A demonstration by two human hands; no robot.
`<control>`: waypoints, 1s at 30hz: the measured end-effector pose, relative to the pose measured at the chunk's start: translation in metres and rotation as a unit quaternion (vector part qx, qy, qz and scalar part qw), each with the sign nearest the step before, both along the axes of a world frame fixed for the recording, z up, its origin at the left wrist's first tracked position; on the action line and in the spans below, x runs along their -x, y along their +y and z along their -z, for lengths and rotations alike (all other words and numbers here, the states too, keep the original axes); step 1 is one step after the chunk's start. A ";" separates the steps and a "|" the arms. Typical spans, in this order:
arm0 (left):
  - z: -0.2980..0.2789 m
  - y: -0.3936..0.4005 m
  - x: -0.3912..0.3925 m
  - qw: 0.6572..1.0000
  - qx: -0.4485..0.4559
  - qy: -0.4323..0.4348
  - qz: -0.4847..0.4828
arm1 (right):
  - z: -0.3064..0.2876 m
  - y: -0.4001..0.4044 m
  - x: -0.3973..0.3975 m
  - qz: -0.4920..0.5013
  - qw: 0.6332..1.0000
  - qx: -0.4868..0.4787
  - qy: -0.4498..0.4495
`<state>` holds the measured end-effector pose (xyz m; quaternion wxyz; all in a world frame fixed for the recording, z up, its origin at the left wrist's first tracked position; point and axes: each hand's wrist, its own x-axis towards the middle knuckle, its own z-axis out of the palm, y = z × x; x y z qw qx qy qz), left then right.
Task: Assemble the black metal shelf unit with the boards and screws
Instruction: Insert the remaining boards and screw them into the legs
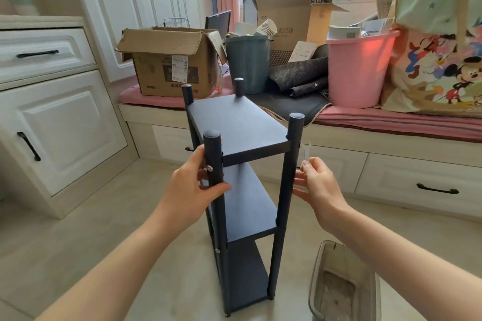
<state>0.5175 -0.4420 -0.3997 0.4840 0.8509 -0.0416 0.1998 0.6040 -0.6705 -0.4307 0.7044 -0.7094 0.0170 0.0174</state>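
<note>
Head view: both hands at an upright black three-board metal shelf unit point(241, 190) standing on the pale floor point(78, 229).
The left hand point(194, 185) wraps its fingers and thumb round the near-left black post point(214, 161), just below the top board point(240, 125). The right hand point(317, 181) pinches a small flat silver wrench point(306, 151) beside the near-right post point(289, 177), its lower fingers touching that post. A clear plastic bin point(341, 286) sits near right; a brown cardboard box point(172, 62), dark green bucket point(246, 64) and pink bucket point(358, 70) line the far window seat.
</note>
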 end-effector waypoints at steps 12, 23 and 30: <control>0.004 0.029 -0.010 0.996 0.011 -0.028 -0.079 | -0.014 0.004 0.028 -0.047 0.998 0.021 -0.037; 0.007 0.054 -0.021 0.984 -0.011 -0.062 -0.169 | -0.006 0.028 0.053 -0.139 0.981 -0.099 0.089; 0.006 0.057 -0.022 0.980 0.000 -0.065 -0.188 | -0.008 0.041 0.065 -0.186 0.972 -0.098 0.102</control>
